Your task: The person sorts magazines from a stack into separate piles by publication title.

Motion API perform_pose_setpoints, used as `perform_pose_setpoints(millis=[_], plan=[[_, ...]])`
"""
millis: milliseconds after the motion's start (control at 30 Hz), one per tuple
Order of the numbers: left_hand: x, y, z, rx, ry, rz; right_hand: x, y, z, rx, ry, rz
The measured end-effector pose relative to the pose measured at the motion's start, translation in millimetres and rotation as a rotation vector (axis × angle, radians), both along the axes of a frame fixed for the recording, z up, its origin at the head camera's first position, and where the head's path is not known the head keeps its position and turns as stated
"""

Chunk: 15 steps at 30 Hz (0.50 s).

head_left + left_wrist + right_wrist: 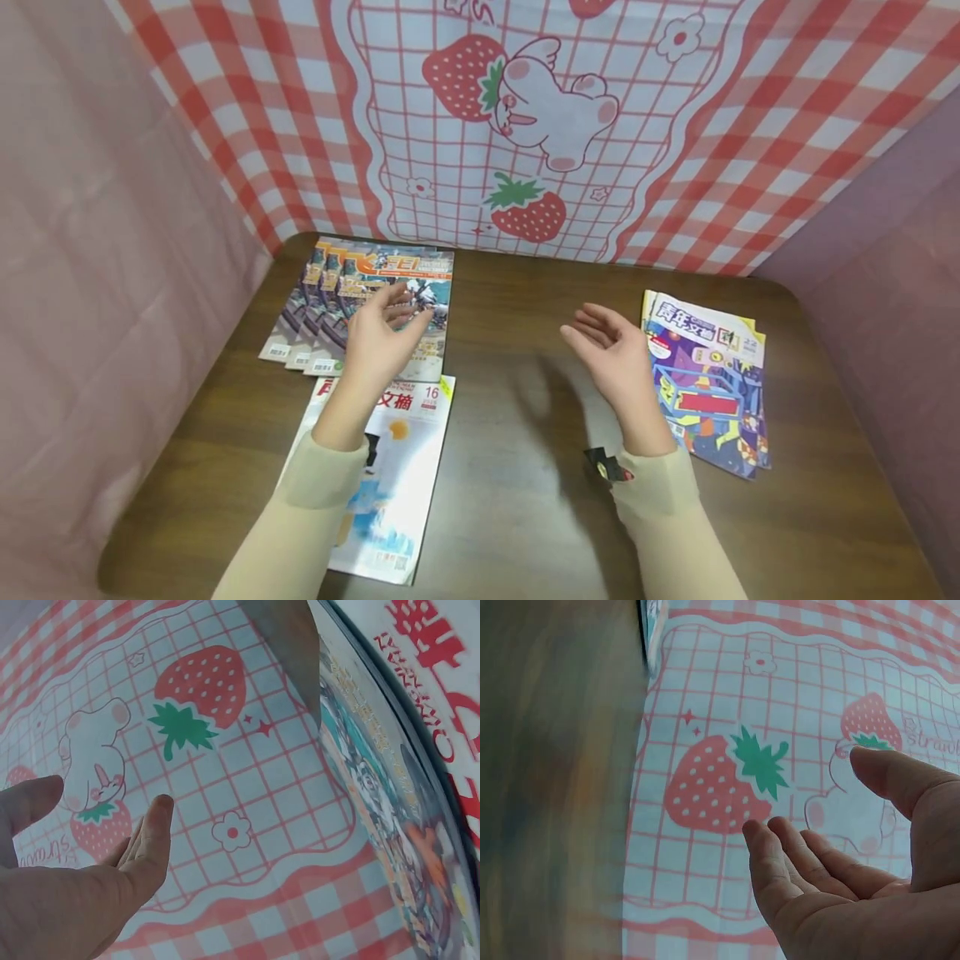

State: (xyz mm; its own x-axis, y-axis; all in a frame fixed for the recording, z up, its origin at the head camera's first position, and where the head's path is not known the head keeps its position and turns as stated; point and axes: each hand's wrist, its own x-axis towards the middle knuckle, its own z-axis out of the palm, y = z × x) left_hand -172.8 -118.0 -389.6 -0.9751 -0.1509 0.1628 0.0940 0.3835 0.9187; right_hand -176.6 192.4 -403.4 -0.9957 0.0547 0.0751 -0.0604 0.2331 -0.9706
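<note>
My left hand [384,332] hovers over the fanned magazines [318,312] at the back left, thumb and fingers apart with nothing between them. Below that fan lies a white magazine [393,500] marked 16, partly covered by my left forearm. My right hand [611,350] is held above the table, just left of a purple-and-white magazine [705,375] that lies on another. Its fingers are relaxed and hold nothing. In the left wrist view the left hand [90,885] shows bent, parted fingers; in the right wrist view the right hand [847,877] has its palm bare.
A brown wooden table [510,467] carries the magazines. Behind it hangs a red-and-white checked cloth [300,108] with strawberries and a white cartoon animal. Pinkish curtains [97,250] border the sides. A small dark object [603,462] shows beside the right cuff.
</note>
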Motion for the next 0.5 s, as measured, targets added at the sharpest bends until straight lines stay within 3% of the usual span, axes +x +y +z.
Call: perform_pose_setpoints(millis=[500], plan=[[28.9,-5.6,-14.6,0.152,0.01,0.012,43.8,36,-12.2,-0.043,-0.006,-0.235]])
